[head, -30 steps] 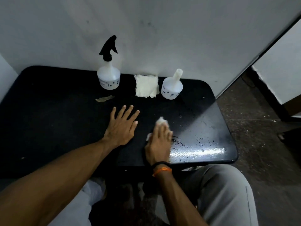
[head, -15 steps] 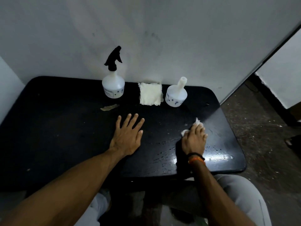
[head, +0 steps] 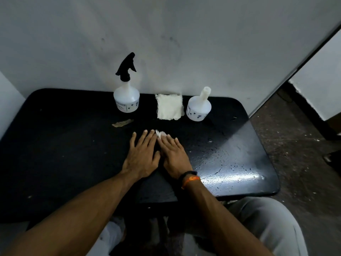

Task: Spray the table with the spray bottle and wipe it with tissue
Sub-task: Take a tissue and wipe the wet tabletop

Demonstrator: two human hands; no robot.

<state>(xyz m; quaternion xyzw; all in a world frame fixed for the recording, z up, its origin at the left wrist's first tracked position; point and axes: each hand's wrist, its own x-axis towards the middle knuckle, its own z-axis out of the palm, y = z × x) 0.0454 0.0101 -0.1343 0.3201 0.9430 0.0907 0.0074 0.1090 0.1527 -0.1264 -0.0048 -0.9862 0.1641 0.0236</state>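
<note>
Head view: spray bottle (head: 126,98), white body with black trigger head, upright at the table's far edge against the wall; second white bottle (head: 199,108) with an open neck and no sprayer, upright to its right; contents of both cannot be told; a folded stack of tissue (head: 169,109) lies between them. Left hand (head: 142,156) flat on the table (head: 55,148), fingers spread and holding nothing; right hand (head: 173,154) just beside it, fingers extended, pressing a crumpled tissue (head: 160,133) that shows past the fingertips, with dark and orange wristbands (head: 190,177). Table black, wet and shining with droplets (head: 230,163) on its right part, a small scrap (head: 122,123) near the spray bottle; grey wall (head: 184,43) behind, speckled floor (head: 304,154) to the right.
</note>
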